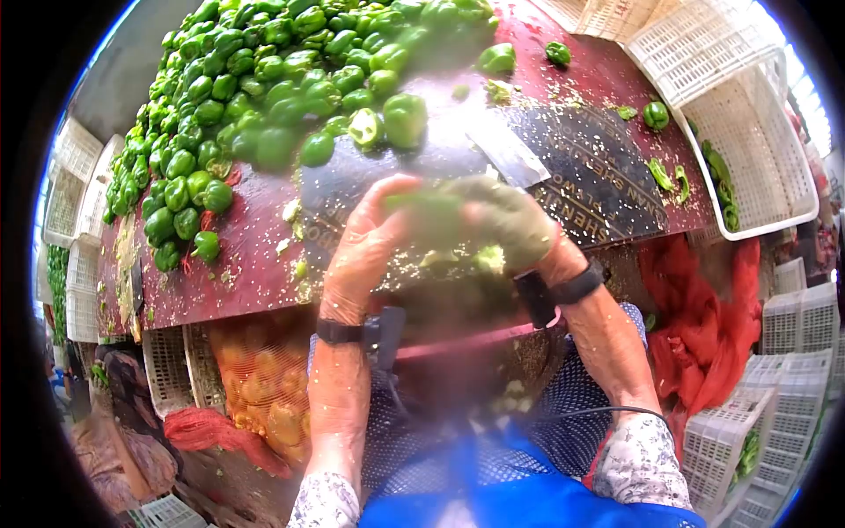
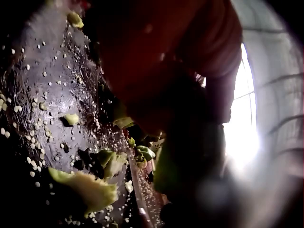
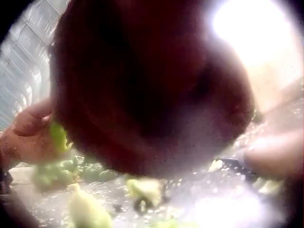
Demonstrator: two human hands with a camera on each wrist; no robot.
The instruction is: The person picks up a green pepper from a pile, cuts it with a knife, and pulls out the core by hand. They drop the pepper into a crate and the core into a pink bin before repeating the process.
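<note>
Nearby, scattered seeds (image 2: 32,133), heaped peppers (image 1: 225,86).

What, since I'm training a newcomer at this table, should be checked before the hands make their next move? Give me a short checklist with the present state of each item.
1. Left hand grips the green piece: ok.
2. Right hand has a firm hold on it too: cannot tell, blurred.
3. Dark board clear of waste: not ok, seeds and green scraps lie on it.
4. Pale flat object identified: cannot tell, glare covers part of it.
5. More peppers on the table: ok, a large pile.
6. White crate by the table's edge has room: ok, its contents leave much of the inside bare.
</note>
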